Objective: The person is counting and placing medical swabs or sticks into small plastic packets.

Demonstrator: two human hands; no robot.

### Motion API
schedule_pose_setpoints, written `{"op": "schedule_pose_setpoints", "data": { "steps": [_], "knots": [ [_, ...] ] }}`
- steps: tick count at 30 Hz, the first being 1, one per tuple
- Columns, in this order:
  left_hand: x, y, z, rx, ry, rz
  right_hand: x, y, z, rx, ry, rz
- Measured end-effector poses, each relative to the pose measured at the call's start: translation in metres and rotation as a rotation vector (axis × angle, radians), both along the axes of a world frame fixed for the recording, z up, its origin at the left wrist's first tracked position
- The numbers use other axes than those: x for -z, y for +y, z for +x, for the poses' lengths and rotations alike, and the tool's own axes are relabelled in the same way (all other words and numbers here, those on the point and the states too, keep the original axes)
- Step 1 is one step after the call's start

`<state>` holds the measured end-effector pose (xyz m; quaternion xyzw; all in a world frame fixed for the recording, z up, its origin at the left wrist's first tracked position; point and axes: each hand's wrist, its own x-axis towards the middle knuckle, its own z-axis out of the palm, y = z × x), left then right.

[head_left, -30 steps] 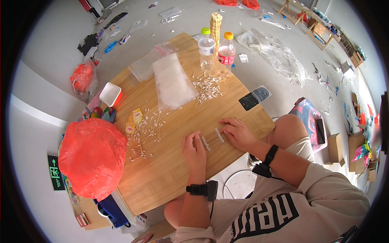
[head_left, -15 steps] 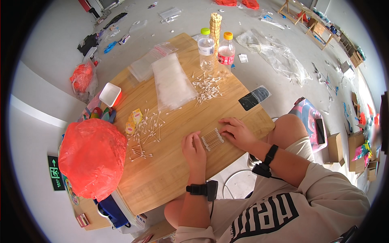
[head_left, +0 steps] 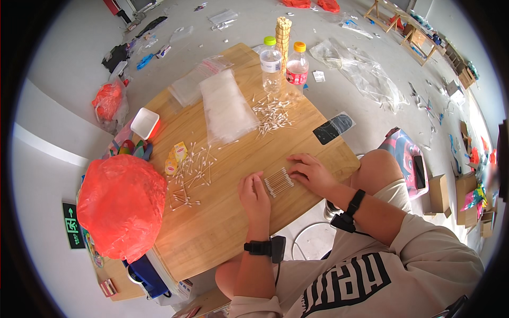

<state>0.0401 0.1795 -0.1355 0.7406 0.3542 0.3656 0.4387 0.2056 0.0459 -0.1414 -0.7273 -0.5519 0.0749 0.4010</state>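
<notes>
Cotton swabs [head_left: 279,182] lie side by side in a neat row on the wooden table [head_left: 222,228], close to its near edge. Resting on edge at the row's left end is my left hand [head_left: 255,199], open, its fingers stretched forward and nothing held. My right hand [head_left: 313,176] lies at the right end, its bent fingers apart and its fingertips at the swab tips. Loose cotton swabs [head_left: 196,167] are scattered to the left, beside small yellow packets [head_left: 176,157]. Another heap of cotton swabs [head_left: 273,115] sits farther back, next to clear plastic bags [head_left: 228,108].
Two bottles [head_left: 271,69] and a woven-looking tan column [head_left: 283,37] stand at the far edge. A dark phone-like slab [head_left: 333,128] lies at the right edge. A red plastic bag [head_left: 122,206] bulges at the left, below a white-and-red tray [head_left: 145,124].
</notes>
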Motion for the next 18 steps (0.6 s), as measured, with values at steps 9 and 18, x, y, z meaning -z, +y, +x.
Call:
{"op": "schedule_pose_setpoints", "data": {
  "steps": [9, 18],
  "knots": [
    [0.0027, 0.0008, 0.0002, 0.001, -0.006, 0.009, -0.0008, 0.0002, 0.0003, -0.006, 0.009, -0.013],
    [0.0043, 0.0007, 0.0006, 0.001, 0.001, 0.031, -0.0001, -0.0014, 0.0021, -0.024, 0.004, -0.022]
  ]
}}
